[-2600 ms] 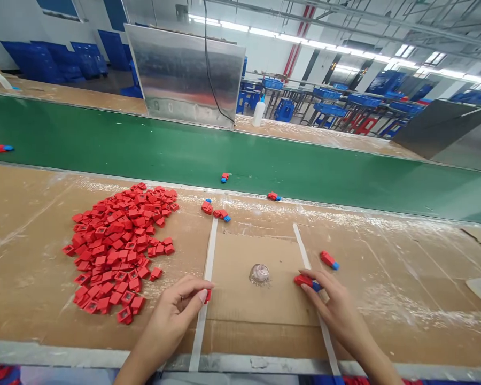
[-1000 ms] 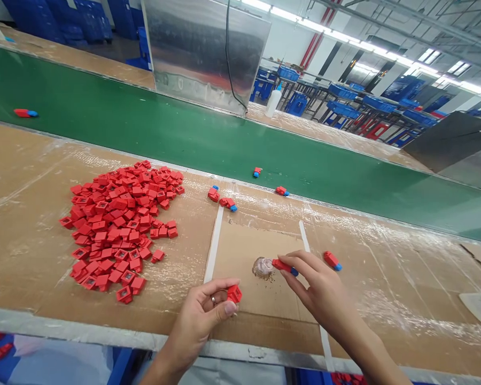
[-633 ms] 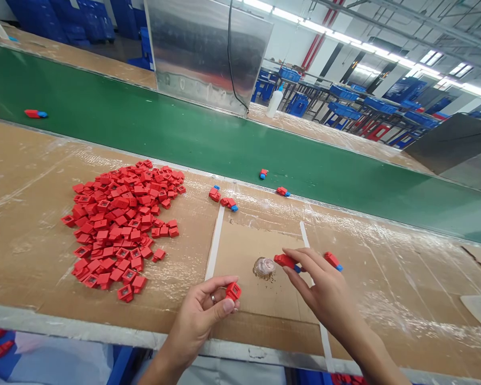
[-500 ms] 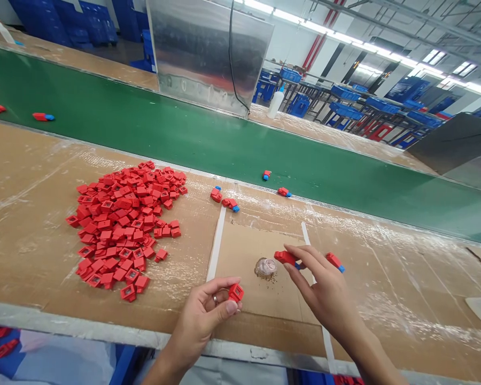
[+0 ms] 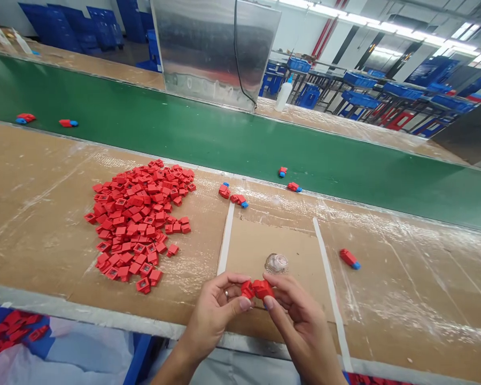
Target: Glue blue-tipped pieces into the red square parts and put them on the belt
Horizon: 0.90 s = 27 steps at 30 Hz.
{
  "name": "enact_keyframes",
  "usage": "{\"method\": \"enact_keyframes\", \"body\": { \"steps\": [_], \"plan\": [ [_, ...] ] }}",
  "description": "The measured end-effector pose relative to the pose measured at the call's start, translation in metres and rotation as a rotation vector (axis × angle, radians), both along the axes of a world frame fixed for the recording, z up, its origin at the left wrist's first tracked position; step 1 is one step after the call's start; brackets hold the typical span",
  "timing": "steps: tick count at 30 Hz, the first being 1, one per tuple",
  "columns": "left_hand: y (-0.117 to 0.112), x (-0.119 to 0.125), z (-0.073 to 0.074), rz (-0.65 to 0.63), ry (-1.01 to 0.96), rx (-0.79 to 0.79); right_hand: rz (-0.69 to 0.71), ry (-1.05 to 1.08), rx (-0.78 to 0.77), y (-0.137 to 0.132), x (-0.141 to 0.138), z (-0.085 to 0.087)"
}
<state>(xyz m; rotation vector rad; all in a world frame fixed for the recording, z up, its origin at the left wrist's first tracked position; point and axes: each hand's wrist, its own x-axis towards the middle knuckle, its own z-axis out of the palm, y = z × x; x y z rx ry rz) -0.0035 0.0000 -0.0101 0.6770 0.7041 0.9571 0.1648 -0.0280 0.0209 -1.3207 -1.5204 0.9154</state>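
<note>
Between the fingertips of my left hand [image 5: 218,307] is a small red hollow block [image 5: 247,290]. My right hand [image 5: 299,315] pinches a larger red plastic piece [image 5: 262,289], whose blue end is mostly covered by the fingers. The two red pieces meet end to end, or nearly so; I cannot tell if they are joined. Just beyond the hands, a small clear dish [image 5: 276,263] of glue-like stuff sits on a cardboard sheet [image 5: 248,240]. To the left lies a big heap of red blocks [image 5: 140,214].
Red-and-blue pieces lie about: one on the right of the table [image 5: 349,258], a pair by the belt edge [image 5: 239,200], others on the green conveyor belt [image 5: 200,136]. Past the belt stand a metal panel [image 5: 212,48] and a white bottle [image 5: 284,95]. A blue bin [image 5: 142,358] is below the table.
My right hand has moved from beside the dish down and left, bringing its red piece against or close to the block in my left hand. The view has shifted slightly.
</note>
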Motion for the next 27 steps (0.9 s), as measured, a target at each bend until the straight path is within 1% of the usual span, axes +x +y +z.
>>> {"method": "enact_keyframes", "body": {
  "steps": [4,10,13,17,22,27],
  "plan": [
    [0.000,0.001,-0.002,0.005,0.017,0.015,0.007,-0.062,0.046,0.000,0.000,0.002],
    [-0.001,0.000,-0.006,0.031,0.095,0.052,0.035,-0.097,0.099,0.000,-0.001,0.000],
    [-0.001,0.000,-0.003,0.031,0.147,0.079,0.082,-0.128,0.118,0.000,0.001,-0.001],
    [-0.002,0.001,0.003,-0.006,0.213,0.121,0.116,-0.180,0.137,-0.003,0.002,-0.002],
    [-0.002,0.002,0.006,-0.028,0.176,0.120,0.127,-0.208,0.158,-0.010,0.000,-0.008],
    [-0.001,-0.001,0.005,-0.051,0.164,0.118,0.129,-0.208,0.144,-0.008,-0.001,-0.008]
  ]
}}
